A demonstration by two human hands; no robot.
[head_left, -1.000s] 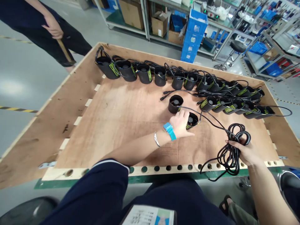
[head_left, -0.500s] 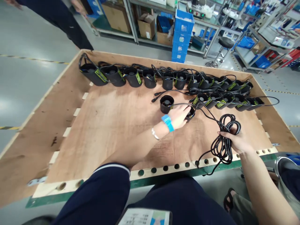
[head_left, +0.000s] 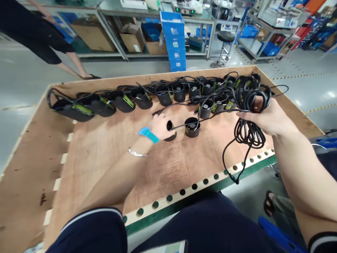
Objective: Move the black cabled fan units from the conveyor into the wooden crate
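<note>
Inside a shallow wooden crate (head_left: pixel 168 168), my left hand (head_left: pixel 161 127), with a blue wristband, is wrapped round a black cylindrical unit (head_left: pixel 171 136) near the middle. My right hand (head_left: pixel 265 114) grips a looped bundle of black cable (head_left: pixel 249 135) raised over the crate's right side. A cable end hangs below the bundle near the front rim. Just right of my left hand, another black cylinder (head_left: pixel 192 128) stands upright, a cable passing over it. More black cylinders with yellow-green labels (head_left: pixel 123 101) stand along the back wall, with a shorter second row (head_left: pixel 206 108) in front.
A person's legs (head_left: pixel 52 42) are at the upper left behind the crate. Stacked blue bins (head_left: pixel 173 42), workbenches with boxes, a stool (head_left: pixel 225 37) and a cart (head_left: pixel 263 45) stand beyond. Someone's sandaled foot (head_left: pixel 269 203) shows at the lower right.
The view has turned. My left hand has moved from the cylinder beside the second row to the one farther left. My right hand has lifted the cable bundle toward the back.
</note>
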